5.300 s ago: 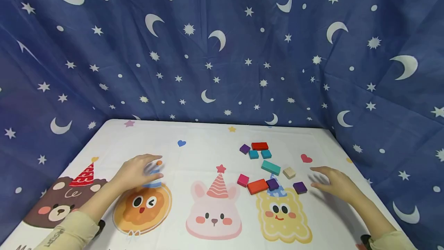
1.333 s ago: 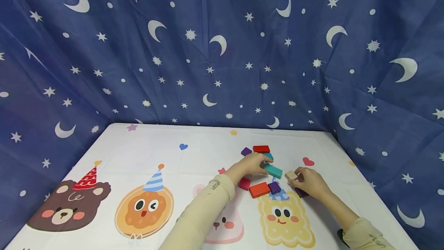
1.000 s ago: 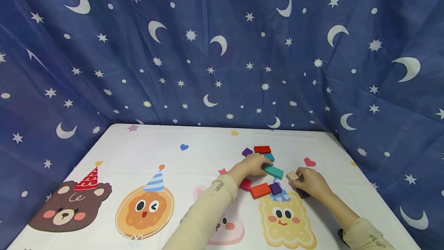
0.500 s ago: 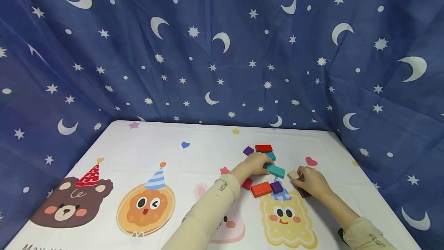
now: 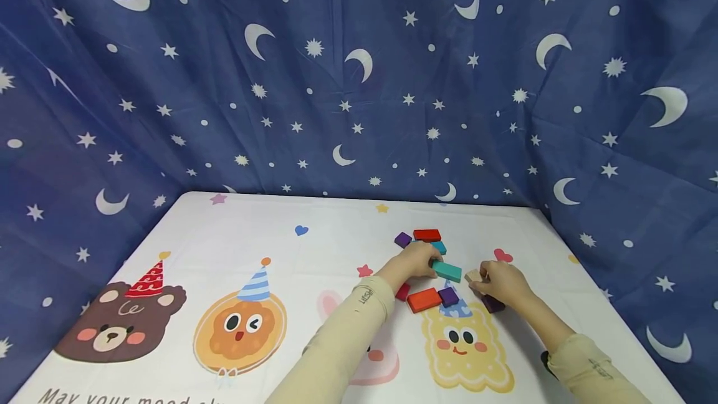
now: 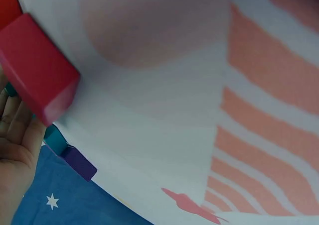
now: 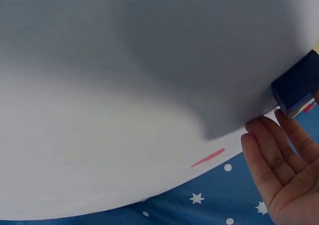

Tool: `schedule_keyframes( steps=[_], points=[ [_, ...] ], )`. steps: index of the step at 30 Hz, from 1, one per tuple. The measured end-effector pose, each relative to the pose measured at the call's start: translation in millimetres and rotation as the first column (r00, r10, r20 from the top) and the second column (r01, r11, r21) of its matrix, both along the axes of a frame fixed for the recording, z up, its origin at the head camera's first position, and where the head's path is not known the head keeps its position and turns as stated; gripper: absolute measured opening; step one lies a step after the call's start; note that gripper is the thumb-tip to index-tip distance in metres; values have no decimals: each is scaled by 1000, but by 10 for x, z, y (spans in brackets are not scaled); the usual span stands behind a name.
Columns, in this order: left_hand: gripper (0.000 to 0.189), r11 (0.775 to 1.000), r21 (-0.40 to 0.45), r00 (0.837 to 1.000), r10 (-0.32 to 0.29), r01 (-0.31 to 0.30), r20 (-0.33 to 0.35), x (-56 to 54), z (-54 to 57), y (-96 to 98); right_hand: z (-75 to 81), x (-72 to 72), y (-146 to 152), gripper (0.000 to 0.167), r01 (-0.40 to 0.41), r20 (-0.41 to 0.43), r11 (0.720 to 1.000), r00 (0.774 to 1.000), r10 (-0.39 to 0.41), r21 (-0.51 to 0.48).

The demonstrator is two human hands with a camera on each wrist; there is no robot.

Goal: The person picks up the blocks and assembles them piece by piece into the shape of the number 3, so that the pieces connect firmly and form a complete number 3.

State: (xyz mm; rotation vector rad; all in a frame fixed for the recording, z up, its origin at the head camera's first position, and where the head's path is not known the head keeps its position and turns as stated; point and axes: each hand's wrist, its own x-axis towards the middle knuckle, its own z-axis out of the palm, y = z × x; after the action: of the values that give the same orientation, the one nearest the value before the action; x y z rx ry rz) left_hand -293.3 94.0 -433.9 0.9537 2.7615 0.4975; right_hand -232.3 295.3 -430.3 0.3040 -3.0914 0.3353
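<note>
My left hand (image 5: 414,262) pinches the near end of a teal rectangular block (image 5: 449,272) in the head view. To its right, my right hand (image 5: 507,283) has thumb and forefinger on a small natural-wood block (image 5: 473,277). A dark purple block (image 5: 493,303) lies just beneath the right hand, and also shows beside the fingers in the right wrist view. Below my left wrist is a crimson block (image 5: 402,292), large in the left wrist view. An orange-red block (image 5: 424,300) touches a purple block (image 5: 449,296) in front of the teal one.
Behind the left hand lie a red block (image 5: 427,235), a blue block (image 5: 440,247) and a purple block (image 5: 402,239); another blue one is mostly hidden by the hand. The white tablecloth (image 5: 252,217) has printed cartoon figures. A blue star-patterned curtain (image 5: 359,80) stands behind the table.
Since the oldest frame both hands have come in from the sides, the left to the teal block and the right to the wooden block. Over the last second they barely move.
</note>
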Motion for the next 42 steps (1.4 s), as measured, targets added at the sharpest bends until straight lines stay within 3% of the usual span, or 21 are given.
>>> schedule_keyframes(
  steps=[6, 13, 18, 23, 31, 37, 42],
  points=[
    [30, 998, 44, 998, 33, -36, 61, 4, 17, 1, 34, -29, 11, 29, 13, 41, 1000, 999, -13, 1],
    [30, 998, 40, 994, 41, -46, 101, 9, 67, -38, 56, -109, 90, 34, -84, 76, 994, 993, 89, -67],
    [32, 996, 69, 989, 47, -57, 141, -4, 51, -74, 134, -99, 27, 33, -78, 136, 995, 987, 85, -56],
    [35, 995, 102, 990, 6, -21, 142, -34, -1, -111, 169, -48, 40, 27, -82, 130, 996, 988, 86, -35],
    [35, 993, 122, 992, -14, -2, 127, -47, 8, -154, 239, -11, 88, 18, -143, 188, 981, 968, 167, -134],
    [34, 973, 228, 988, -17, -19, 155, -51, -48, -192, 195, 7, 140, 16, -94, 182, 983, 976, 123, -160],
    [33, 966, 258, 987, -10, -33, 162, -78, -63, -277, 144, -8, 79, 20, -56, 160, 987, 984, 80, -148]
  ],
)
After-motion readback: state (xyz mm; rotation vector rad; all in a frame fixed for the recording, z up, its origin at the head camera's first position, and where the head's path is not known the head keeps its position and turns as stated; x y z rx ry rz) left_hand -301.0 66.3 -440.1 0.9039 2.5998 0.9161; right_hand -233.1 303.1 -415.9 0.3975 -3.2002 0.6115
